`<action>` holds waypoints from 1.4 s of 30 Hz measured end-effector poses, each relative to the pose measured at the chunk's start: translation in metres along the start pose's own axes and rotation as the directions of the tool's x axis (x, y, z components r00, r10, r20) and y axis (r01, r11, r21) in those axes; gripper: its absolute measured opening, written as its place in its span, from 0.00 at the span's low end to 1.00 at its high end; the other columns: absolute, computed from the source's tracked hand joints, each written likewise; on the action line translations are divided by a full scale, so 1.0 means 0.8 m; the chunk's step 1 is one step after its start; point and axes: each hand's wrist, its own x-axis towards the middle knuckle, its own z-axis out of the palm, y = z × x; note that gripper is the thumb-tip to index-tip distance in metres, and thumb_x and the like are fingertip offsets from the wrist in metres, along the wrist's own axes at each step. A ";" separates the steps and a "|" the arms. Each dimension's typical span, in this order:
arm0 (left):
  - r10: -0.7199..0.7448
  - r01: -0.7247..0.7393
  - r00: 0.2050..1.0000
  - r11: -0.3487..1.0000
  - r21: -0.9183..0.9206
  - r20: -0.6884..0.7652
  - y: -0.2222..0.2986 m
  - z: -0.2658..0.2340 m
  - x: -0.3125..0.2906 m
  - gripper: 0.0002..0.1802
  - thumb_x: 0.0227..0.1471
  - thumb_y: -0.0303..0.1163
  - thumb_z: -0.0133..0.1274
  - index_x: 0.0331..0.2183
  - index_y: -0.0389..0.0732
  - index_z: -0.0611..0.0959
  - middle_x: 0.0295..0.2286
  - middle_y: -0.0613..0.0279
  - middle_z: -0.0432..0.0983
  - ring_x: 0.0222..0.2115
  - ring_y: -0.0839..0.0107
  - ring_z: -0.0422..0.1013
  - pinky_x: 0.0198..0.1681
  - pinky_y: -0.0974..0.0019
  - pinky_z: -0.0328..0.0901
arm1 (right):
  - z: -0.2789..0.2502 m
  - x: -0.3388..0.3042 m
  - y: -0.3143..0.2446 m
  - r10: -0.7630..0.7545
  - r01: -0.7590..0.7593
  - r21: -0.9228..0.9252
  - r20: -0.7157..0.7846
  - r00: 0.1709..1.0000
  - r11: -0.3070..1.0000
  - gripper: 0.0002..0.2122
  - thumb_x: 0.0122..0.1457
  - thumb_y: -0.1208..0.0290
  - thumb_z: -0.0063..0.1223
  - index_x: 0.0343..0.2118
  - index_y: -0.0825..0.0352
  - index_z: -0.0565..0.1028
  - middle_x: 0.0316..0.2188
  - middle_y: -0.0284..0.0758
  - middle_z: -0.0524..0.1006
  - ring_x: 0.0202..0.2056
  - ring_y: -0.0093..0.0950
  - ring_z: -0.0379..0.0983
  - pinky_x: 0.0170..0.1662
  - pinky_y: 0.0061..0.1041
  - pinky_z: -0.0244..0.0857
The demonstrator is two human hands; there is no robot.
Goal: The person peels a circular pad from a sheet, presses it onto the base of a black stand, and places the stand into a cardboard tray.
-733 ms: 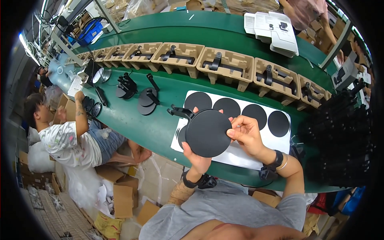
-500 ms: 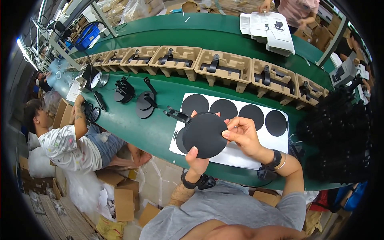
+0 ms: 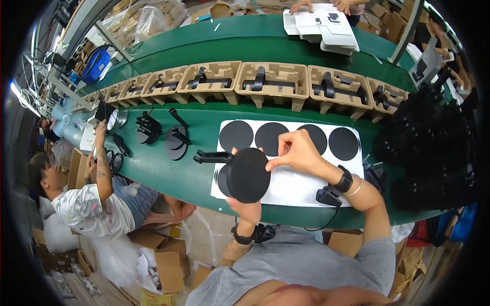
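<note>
My left hand [image 3: 246, 209] grips a round black stand base [image 3: 250, 176] from below and behind, its flat face turned up toward me. A black hinged arm [image 3: 212, 157] sticks out from the base to the left. At the right rim, the thumb and curled fingers of my right hand [image 3: 298, 152] pinch the edge; whether they hold a thin layer there is too small to tell. Under both hands lies a white sheet [image 3: 301, 191] bearing several black round pads [image 3: 343, 144], one partly covered by my right hand.
Brown moulded trays [image 3: 272, 84] with black parts line the green bench [image 3: 158, 176]. Black stands [image 3: 148, 127] sit left; a dark heap of parts [image 3: 429, 148] rises right. A co-worker [image 3: 84, 191] sits at left. White printed cartons [image 3: 324, 28] lie at the back under another person's hands.
The base has turned in my left hand, its arm now pointing more level to the left. My right hand has rotated, wrist higher, keeping at the right rim. The whole view has shifted slightly.
</note>
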 end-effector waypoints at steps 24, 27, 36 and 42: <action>-0.265 0.268 0.961 0.840 0.472 -0.073 -0.019 -0.085 0.026 0.16 0.55 0.22 0.47 0.46 0.30 0.73 0.32 0.59 0.77 0.37 0.73 0.72 0.46 0.71 0.62 | -0.074 0.105 0.043 -0.259 -0.006 -0.355 -0.693 0.673 0.935 0.18 0.49 0.81 0.55 0.46 0.74 0.72 0.32 0.56 0.75 0.36 0.51 0.73 0.39 0.39 0.68; -0.293 0.290 0.953 0.813 0.504 -0.076 -0.016 -0.075 0.028 0.11 0.55 0.23 0.48 0.41 0.31 0.76 0.32 0.58 0.77 0.38 0.72 0.73 0.45 0.73 0.62 | -0.120 0.155 0.088 -0.268 -0.151 -0.451 -0.732 0.626 0.879 0.04 0.42 0.82 0.51 0.19 0.78 0.73 0.26 0.59 0.73 0.32 0.56 0.71 0.36 0.44 0.69; 0.017 -0.063 0.995 0.874 0.483 0.098 0.032 -0.103 0.017 0.18 0.49 0.29 0.51 0.42 0.30 0.74 0.34 0.52 0.76 0.38 0.63 0.73 0.49 0.63 0.62 | -0.073 0.194 0.086 -0.405 -0.319 -0.761 -0.592 0.697 0.565 0.06 0.47 0.78 0.52 0.25 0.75 0.78 0.30 0.52 0.76 0.46 0.46 0.70 0.54 0.41 0.60; -0.006 -0.023 1.000 0.448 0.894 0.028 0.090 -0.135 0.025 0.25 0.40 0.26 0.57 0.44 0.32 0.74 0.41 0.54 0.72 0.45 0.62 0.67 0.54 0.62 0.56 | -0.087 0.171 0.087 -0.254 -0.269 -0.631 -0.611 0.750 0.728 0.01 0.41 0.86 0.50 0.19 0.77 0.73 0.28 0.56 0.73 0.32 0.52 0.72 0.35 0.41 0.70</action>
